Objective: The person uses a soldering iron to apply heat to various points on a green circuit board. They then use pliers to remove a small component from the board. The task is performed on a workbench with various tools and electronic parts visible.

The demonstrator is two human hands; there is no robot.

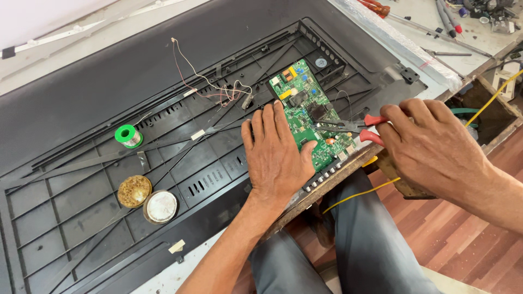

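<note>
Pale tabletop [65, 60] carries a large black plastic back cover [109, 92] lying flat with its ribbed inner side up, which gives a steady bed for the small parts. At the left of that cover stand a green spool of solder wire [128, 135] and, nearer the person, 2 round tins: a brownish flux tin [134, 191] and its pale lid [161, 207], touching each other, set aside but within reach. Thin red and white wires [210, 87] trail loose across the ribs toward the middle. The left hand [275, 155] lies palm down with fingers spread flat, pressing the lower part of the green circuit board [305, 109], likely to stop it sliding on the cover. The right hand [430, 144] curls its fingers around the red handles of pliers [348, 127], whose tips rest on the board near its right edge; whether the tips pinch a component cannot be told. A yellow wire [359, 195] runs under the right wrist. Screwdrivers and other tools [436, 22] lie at the far right, and reddish wooden floor [463, 239] shows below, beside the person's grey trousers.
</note>
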